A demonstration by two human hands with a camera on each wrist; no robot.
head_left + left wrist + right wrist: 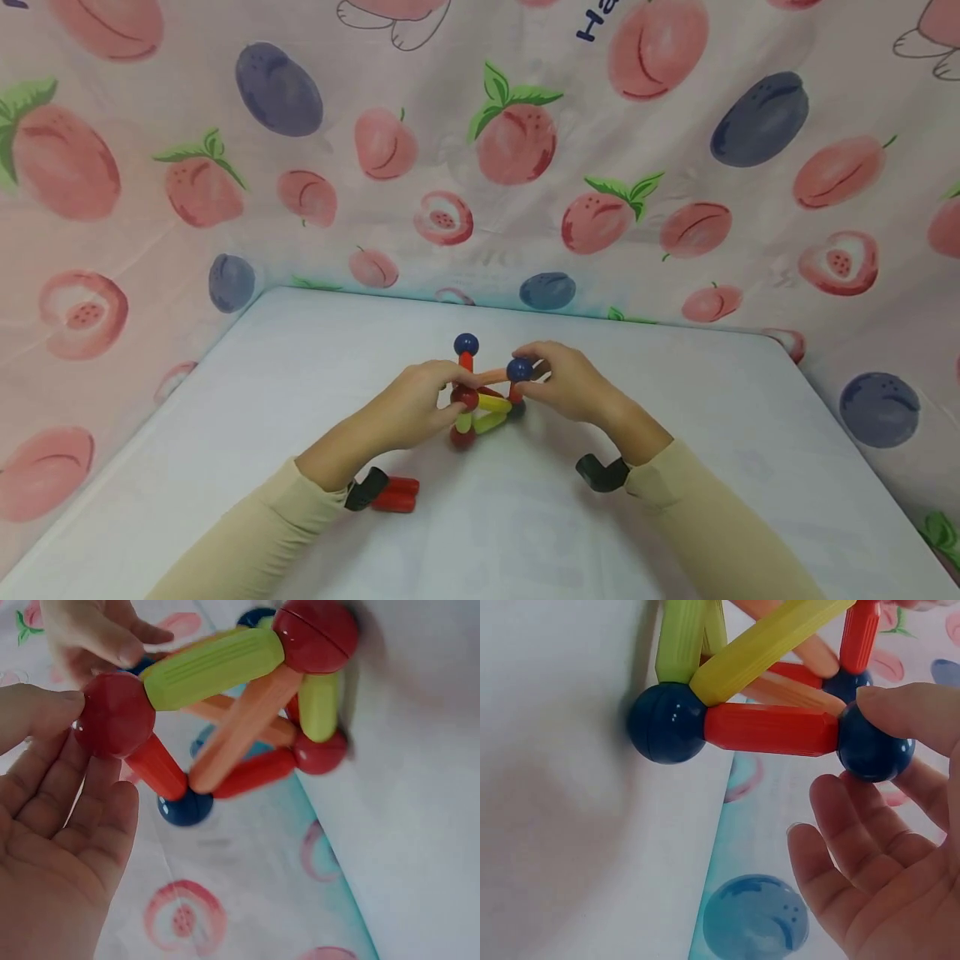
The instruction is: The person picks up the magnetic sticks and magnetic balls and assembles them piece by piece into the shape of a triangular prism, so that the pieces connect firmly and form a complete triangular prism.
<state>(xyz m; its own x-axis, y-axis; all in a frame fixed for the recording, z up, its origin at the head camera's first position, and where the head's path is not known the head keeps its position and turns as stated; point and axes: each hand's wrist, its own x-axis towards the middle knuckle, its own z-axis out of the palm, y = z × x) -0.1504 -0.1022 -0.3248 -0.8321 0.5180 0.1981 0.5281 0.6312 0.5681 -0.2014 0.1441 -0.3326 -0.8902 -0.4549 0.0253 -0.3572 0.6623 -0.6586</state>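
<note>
A frame of coloured rods and balls, like a magnetic stick-and-ball toy, stands on the white table between both hands. My left hand (412,404) pinches a red ball (116,714) at one upper corner with thumb and fingers. From that ball run a lime green rod (214,667) and a red-orange rod (156,766). On the other side, my right hand (566,383) holds a dark blue ball (875,742) between thumb and fingers. A red rod (772,729) joins it to a lower blue ball (667,723), where a yellow rod (776,649) also meets.
Loose red rods (395,500) lie side by side on the white table (480,542), by the left wrist. Black wrist mounts (602,472) hang below the sleeves. A fruit-printed cloth (465,150) rises behind the table's far edge.
</note>
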